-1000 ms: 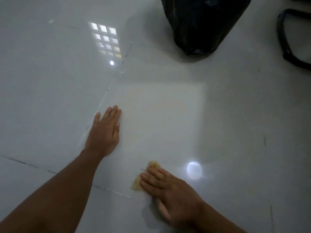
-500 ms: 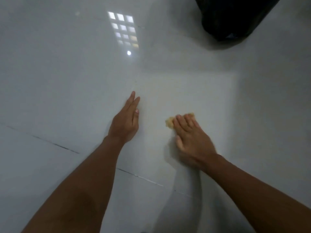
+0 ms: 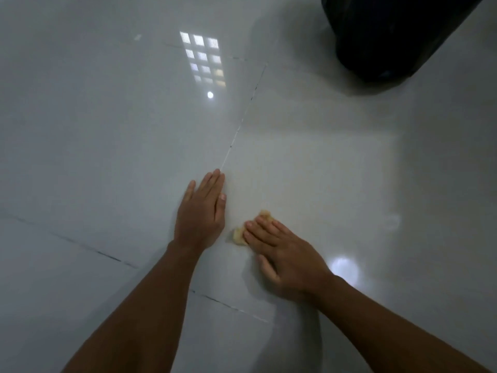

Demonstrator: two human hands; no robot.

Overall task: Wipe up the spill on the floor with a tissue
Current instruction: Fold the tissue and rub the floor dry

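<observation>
Wiping the glossy floor (image 3: 107, 157) with a yellowed tissue (image 3: 239, 235) pinned flat under the right hand (image 3: 285, 254).

Nearest the tissue, the right hand lies palm down with fingers stretched out and close together, pressing the wad to the tile rather than gripping it; only its stained edges show past the fingertips. Just beside the tissue, the left hand (image 3: 201, 211) is spread flat on the floor, holding nothing, bracing the body. A tile seam (image 3: 242, 122) runs away from the tissue, and well beyond it stands a black bag (image 3: 390, 36). No liquid can be made out on the shiny tile, so progress is hard to judge. Good wiping here likely means steady downward pressure, overlapping passes, and folding to a cleaner face.
</observation>
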